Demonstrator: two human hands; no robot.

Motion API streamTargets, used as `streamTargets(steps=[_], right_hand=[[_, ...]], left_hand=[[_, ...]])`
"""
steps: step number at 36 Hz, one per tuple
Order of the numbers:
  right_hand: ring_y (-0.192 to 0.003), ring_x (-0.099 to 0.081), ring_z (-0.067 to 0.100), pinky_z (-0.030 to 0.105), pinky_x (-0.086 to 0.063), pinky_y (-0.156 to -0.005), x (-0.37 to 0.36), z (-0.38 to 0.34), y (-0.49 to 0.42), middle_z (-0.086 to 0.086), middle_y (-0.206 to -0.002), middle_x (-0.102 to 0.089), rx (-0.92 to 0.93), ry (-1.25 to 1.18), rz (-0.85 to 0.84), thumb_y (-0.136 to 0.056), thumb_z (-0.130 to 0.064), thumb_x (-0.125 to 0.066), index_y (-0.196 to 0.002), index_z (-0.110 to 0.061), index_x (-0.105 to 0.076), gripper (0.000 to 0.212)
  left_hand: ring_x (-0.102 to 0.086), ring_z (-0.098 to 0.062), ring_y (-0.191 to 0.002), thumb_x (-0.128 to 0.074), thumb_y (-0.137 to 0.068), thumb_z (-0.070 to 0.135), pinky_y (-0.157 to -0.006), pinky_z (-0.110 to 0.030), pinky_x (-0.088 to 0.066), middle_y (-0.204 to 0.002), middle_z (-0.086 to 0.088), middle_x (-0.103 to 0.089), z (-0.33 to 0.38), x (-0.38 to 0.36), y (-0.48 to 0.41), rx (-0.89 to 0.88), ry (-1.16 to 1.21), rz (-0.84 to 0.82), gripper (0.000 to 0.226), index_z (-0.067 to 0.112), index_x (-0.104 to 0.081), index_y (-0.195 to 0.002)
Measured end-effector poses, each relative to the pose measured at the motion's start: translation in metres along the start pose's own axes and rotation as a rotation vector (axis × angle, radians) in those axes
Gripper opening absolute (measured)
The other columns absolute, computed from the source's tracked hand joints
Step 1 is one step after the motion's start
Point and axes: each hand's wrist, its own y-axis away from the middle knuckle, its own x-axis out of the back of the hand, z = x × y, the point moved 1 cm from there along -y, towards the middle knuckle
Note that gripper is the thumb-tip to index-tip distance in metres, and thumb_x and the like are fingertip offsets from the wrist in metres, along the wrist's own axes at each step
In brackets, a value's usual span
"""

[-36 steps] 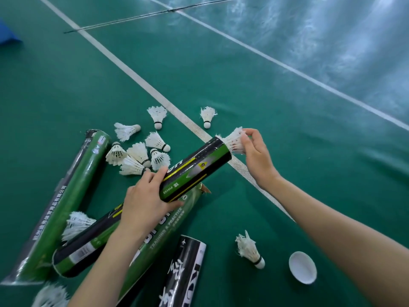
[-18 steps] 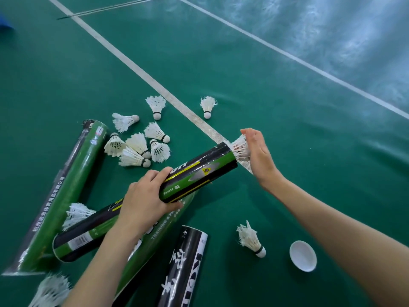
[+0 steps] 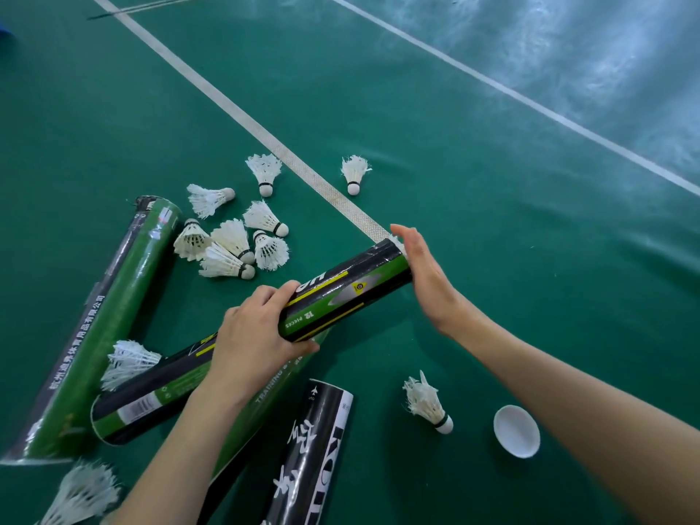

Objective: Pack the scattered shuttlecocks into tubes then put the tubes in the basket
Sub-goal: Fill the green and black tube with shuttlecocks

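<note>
Left hand (image 3: 257,335) gripped the black-and-green tube (image 3: 348,293) at mid-length, tilted above the court floor (image 3: 492,221). Right hand (image 3: 424,270), fingers straight, pressed flat on the tube's far mouth, where shuttlecock feathers (image 3: 396,240) barely showed. Judged: packing partly done. Several loose shuttlecocks (image 3: 232,236) lay on the floor, and the white cap (image 3: 517,430) was off. No basket was in view.

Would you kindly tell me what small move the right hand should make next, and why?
Probably press the right hand a touch further against the open end of the tube: its flat palm covers the mouth, a sliver of shuttlecock feathers shows at the rim, and the left hand grips the tube mid-length.
</note>
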Motion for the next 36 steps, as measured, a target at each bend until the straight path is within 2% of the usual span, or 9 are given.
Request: streamTargets(steps=[3,11,15,18,20,22,24,30,36], right_hand=[[-0.143,-0.023,0.004,0.028,-0.011,-0.119,0.003,0.003,0.0,-0.005,-0.156,-0.028,-0.067,-0.038,-0.059,-0.086,-0.077,-0.022,-0.151,-0.026,-0.023,0.083],[-0.133,-0.009,-0.01,0.02,-0.006,-0.107,0.01,-0.006,0.002,-0.022,-0.157,-0.008,-0.141,-0.048,-0.197,-0.088,-0.066,-0.006,-0.152,-0.035,-0.012,0.072],[-0.145,-0.01,0.004,0.03,-0.001,-0.117,0.014,0.0,-0.002,-0.017,-0.158,-0.017,-0.176,-0.089,-0.216,-0.074,-0.081,-0.015,-0.149,-0.037,-0.022,0.087],[-0.137,-0.037,0.015,0.042,-0.018,-0.118,0.013,0.012,-0.006,-0.004,-0.145,-0.047,-0.206,-0.045,-0.072,-0.071,-0.089,-0.027,-0.121,-0.053,-0.054,0.067],[-0.111,-0.056,0.012,0.039,-0.035,-0.108,0.014,0.021,-0.009,-0.005,-0.114,-0.065,-0.192,-0.043,0.088,-0.083,-0.071,-0.039,-0.108,-0.038,-0.063,0.048],[-0.081,-0.059,0.01,0.035,-0.046,-0.092,0.016,0.027,-0.006,-0.004,-0.085,-0.064,-0.195,-0.07,0.188,-0.098,-0.042,-0.044,-0.106,-0.02,-0.059,0.027],[-0.073,-0.059,0.012,0.033,-0.049,-0.083,0.021,0.038,0.0,-0.001,-0.079,-0.062,-0.247,-0.006,0.187,-0.1,-0.026,-0.045,-0.103,-0.014,-0.053,0.015],[-0.087,-0.053,0.014,0.027,-0.042,-0.076,0.04,0.073,0.03,-0.005,-0.095,-0.054,-0.302,0.676,-0.23,-0.092,-0.026,-0.058,-0.108,-0.017,-0.046,0.022],[-0.094,-0.053,0.019,0.031,-0.044,-0.082,0.05,0.08,0.049,-0.004,-0.104,-0.044,-0.29,1.012,-0.579,-0.085,-0.046,-0.063,-0.11,-0.023,-0.049,0.037]], left_hand=[[-0.051,-0.018,-0.106,-0.074,-0.069,0.058,-0.091,-0.032,-0.038,-0.123,0.009,-0.049,-0.002,0.0,-0.001,0.005,-0.012,0.012,0.086,0.035,-0.034,-0.143],[-0.049,-0.016,-0.107,-0.073,-0.069,0.059,-0.091,-0.032,-0.038,-0.122,0.009,-0.048,0.001,0.002,-0.002,-0.01,-0.052,0.005,0.088,0.035,-0.033,-0.143],[-0.049,-0.018,-0.107,-0.074,-0.069,0.059,-0.091,-0.032,-0.037,-0.123,0.009,-0.047,0.005,0.0,-0.002,0.006,-0.05,-0.045,0.089,0.035,-0.031,-0.144],[-0.05,-0.02,-0.106,-0.074,-0.068,0.058,-0.09,-0.033,-0.038,-0.123,0.009,-0.047,0.009,-0.002,-0.004,0.023,-0.044,-0.114,0.091,0.036,-0.028,-0.144],[-0.049,-0.02,-0.107,-0.073,-0.07,0.058,-0.09,-0.032,-0.038,-0.124,0.008,-0.046,0.01,-0.003,-0.004,0.02,-0.099,-0.141,0.089,0.037,-0.027,-0.144],[-0.049,-0.02,-0.109,-0.071,-0.073,0.056,-0.092,-0.033,-0.038,-0.126,0.006,-0.046,0.011,-0.002,-0.005,0.014,-0.174,-0.156,0.087,0.036,-0.026,-0.144],[-0.049,-0.021,-0.11,-0.071,-0.074,0.056,-0.093,-0.033,-0.038,-0.126,0.005,-0.046,0.011,-0.001,-0.004,0.008,-0.221,-0.163,0.085,0.035,-0.026,-0.143],[-0.05,-0.023,-0.11,-0.072,-0.073,0.056,-0.093,-0.033,-0.038,-0.127,0.003,-0.046,0.012,0.0,0.001,-0.009,-0.236,-0.175,0.086,0.035,-0.027,-0.143],[-0.05,-0.022,-0.108,-0.073,-0.071,0.056,-0.093,-0.033,-0.037,-0.124,0.003,-0.046,0.015,-0.003,0.005,-0.059,-0.266,-0.191,0.087,0.036,-0.028,-0.143]])
